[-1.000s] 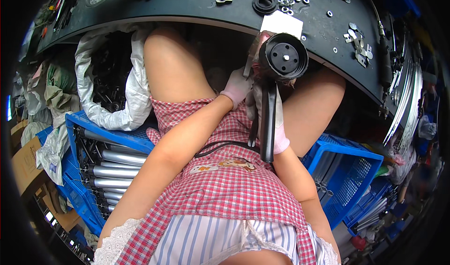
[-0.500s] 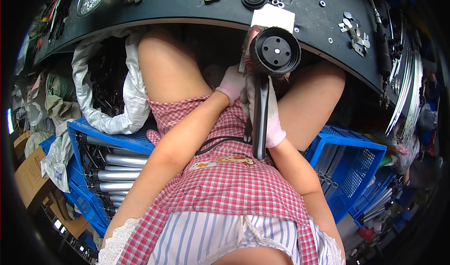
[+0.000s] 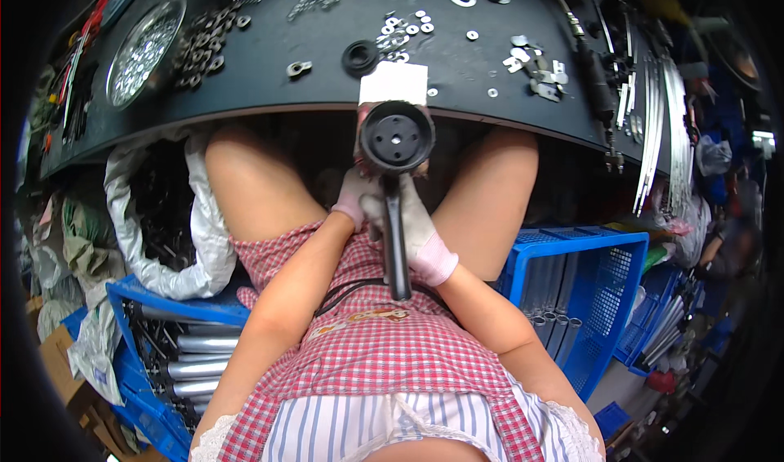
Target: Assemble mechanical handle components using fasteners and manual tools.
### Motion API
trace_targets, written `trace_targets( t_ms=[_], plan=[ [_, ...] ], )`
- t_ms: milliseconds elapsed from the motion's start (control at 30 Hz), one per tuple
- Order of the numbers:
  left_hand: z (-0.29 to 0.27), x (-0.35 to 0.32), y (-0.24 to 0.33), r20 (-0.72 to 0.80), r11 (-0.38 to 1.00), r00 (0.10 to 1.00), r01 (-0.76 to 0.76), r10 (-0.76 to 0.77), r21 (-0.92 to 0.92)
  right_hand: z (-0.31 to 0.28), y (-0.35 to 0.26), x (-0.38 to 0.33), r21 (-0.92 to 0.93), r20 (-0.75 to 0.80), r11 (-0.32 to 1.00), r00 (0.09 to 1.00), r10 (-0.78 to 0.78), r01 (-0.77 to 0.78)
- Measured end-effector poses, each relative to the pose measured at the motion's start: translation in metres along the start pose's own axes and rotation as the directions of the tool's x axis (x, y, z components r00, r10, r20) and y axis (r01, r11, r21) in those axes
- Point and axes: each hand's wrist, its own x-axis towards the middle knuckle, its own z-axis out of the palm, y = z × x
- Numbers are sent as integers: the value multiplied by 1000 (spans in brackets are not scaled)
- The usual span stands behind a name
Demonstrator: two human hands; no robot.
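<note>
A round black cup-shaped part, with small holes about a central screw, faces up at the table's front edge. Below it a long black handle points toward my body. My right hand, in a pale glove with a pink cuff, is closed around the handle's upper part, its fingers passing behind it. My left hand, gloved alike, reaches in beneath the cup-shaped part, and its fingers are hidden there. Just beyond the cup sits a white block, beside a black ring.
Loose washers, flat metal pieces and a clear dish of small parts lie on the dark table. Blue crates with silver tubes stand either side of me. A white sack of black parts is at left.
The view has shifted, so more of the tabletop shows and things appear lower and farther left. Both hands stay by the cup-shaped part, and only one bar of the handle shows now.
</note>
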Motion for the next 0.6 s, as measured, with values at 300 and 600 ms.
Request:
trace_targets(
  t_ms=[300, 600],
  plan=[
    [-163, -22, 97, 201, 910, 930, 349, -307, -224, -171, -161, -18, -958, -243, 284, 645, -724, -42],
    [-145, 52, 169, -229, 957, 932, -290, 279, -16, -293, -198, 74, -913, -263, -42, 665, -699, -405]
  ],
)
